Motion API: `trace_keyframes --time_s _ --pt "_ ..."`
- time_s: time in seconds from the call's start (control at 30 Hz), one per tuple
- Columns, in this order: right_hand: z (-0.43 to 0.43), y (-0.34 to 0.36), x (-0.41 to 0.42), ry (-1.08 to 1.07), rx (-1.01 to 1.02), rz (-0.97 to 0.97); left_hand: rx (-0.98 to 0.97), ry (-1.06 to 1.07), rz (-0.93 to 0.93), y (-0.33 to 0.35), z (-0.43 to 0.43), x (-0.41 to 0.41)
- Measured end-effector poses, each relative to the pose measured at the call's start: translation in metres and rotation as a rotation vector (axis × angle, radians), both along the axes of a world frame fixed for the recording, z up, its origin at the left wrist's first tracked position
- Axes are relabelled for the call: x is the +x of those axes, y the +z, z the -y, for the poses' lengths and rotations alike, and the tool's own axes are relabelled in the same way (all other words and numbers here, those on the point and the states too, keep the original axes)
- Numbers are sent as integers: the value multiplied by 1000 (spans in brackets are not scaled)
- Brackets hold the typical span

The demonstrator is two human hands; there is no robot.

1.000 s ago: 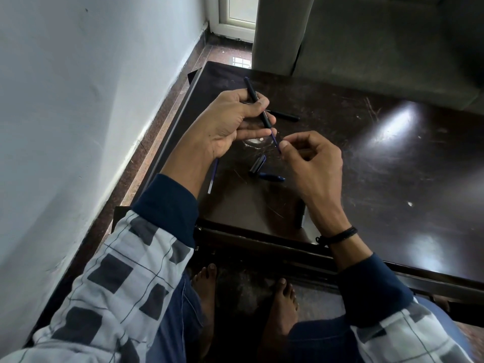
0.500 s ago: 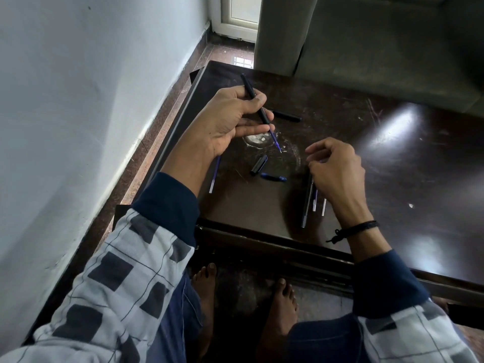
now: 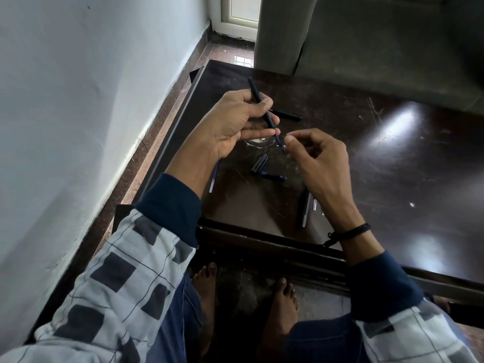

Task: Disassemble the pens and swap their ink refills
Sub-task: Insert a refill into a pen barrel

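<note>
My left hand (image 3: 237, 124) grips a black pen barrel (image 3: 255, 93) tilted above the dark table (image 3: 392, 163). A thin blue ink refill (image 3: 279, 141) sticks out of the barrel's lower end. My right hand (image 3: 317, 163) pinches the refill's tip between thumb and forefinger. On the table lie a black pen piece (image 3: 288, 116), a pen cap (image 3: 259, 163), a small blue piece (image 3: 273, 176), a loose refill (image 3: 213, 179) under my left wrist, and a pen barrel with refills (image 3: 305, 208) partly hidden under my right hand.
A white wall (image 3: 78, 100) runs along the left, with a strip of floor (image 3: 157, 142) between it and the table. A grey sofa (image 3: 392, 43) stands behind the table. My bare feet (image 3: 281, 305) rest under the near table edge.
My right hand rose from the pens lying near the table's front edge and came back to the refill tip, which it now pinches. My left hand kept holding the barrel.
</note>
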State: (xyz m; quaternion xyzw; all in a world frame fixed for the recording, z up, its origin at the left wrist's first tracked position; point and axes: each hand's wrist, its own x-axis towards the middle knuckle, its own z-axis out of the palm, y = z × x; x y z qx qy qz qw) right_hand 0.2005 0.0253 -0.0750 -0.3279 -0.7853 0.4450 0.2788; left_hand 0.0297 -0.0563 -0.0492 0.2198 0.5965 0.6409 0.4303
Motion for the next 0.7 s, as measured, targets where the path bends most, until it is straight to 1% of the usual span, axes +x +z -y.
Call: trace_keyframes --time_s 0.2,0.7 --pt "-1 -4 -1 12 7 26 -1 -19 6 -3 -2 2" --pt "0 -8 -3 22 13 5 -2 -46 -1 -4 -5 4"
